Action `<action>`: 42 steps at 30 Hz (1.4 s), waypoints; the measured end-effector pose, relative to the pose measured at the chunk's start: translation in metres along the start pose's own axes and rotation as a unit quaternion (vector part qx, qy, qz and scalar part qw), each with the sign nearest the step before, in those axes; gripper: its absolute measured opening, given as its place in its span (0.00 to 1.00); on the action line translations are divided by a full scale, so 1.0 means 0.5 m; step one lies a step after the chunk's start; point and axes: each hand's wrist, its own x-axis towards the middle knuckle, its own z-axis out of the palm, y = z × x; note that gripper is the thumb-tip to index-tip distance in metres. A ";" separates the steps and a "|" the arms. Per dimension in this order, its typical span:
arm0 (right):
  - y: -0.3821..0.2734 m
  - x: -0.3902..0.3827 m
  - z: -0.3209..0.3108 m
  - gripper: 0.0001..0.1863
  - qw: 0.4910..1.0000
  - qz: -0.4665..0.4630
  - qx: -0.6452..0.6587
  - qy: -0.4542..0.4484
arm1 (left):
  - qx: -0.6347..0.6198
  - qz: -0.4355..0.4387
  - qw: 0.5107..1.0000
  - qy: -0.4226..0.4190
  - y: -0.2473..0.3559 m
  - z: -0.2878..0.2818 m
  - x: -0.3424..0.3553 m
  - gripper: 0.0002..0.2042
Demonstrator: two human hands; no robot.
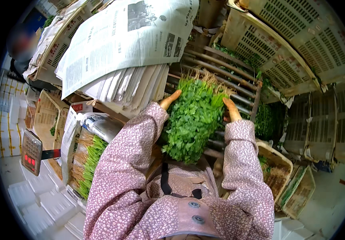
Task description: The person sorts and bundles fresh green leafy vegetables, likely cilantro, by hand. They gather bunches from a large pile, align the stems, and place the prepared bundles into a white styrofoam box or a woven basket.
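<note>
Overhead, roughly: big pale-yellow plastic crates with slotted walls [246, 38] fill the upper right, dusty, green scraps on the edges. White lidded foam boxes [56, 204] crowd the lower left.

Next in bulk, a thick stack of printed grey-white newspaper [100, 54], upper left of centre, top sheet overhanging the rest. Mauve floral fabric sleeves [120, 148] reach up from the lower edge, cuffs bunched.

Centre: a slatted brown metal rack [257, 98], bars running down to the right. The leafy bright-green bundle with pale stringy roots [190, 120] lies over it, roots toward the far side, leaves toward the wearer's body, just right of the newspaper.

Left of the sleeve, a row of thin green stems with brownish roots [90, 160]. Near it, tilted, a grey box-shaped display with lit red digits [32, 152].

Smaller: bare left hand [170, 100] at the bundle's left edge, bare right hand [232, 109] at its right edge. Leaves hide most of the fingers; cannot tell whether they are clenched on it.

Smallest: two round blue-grey buttons [194, 204] on the chest.
</note>
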 end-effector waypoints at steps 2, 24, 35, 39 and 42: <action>-0.014 0.009 -0.007 0.50 0.999 0.019 0.006 -0.036 | 0.027 0.004 0.999 -0.037 0.001 -0.011 0.012 0.49; -0.135 -0.003 -0.140 0.35 0.830 -0.241 -0.491 0.114 | 0.462 0.236 0.780 0.349 0.093 0.143 -0.118 0.30; -0.117 0.121 -0.146 0.09 0.968 -0.187 -0.108 -0.128 | 0.387 0.521 0.759 0.050 0.002 0.298 -0.048 0.18; -0.101 0.231 -0.331 0.15 0.957 -0.178 0.103 0.206 | 0.436 0.549 0.713 0.021 -0.020 0.315 -0.034 0.19; -0.118 0.124 -0.221 0.19 0.941 -0.226 -0.231 0.099 | 0.459 0.536 0.708 -0.002 -0.032 0.320 -0.028 0.21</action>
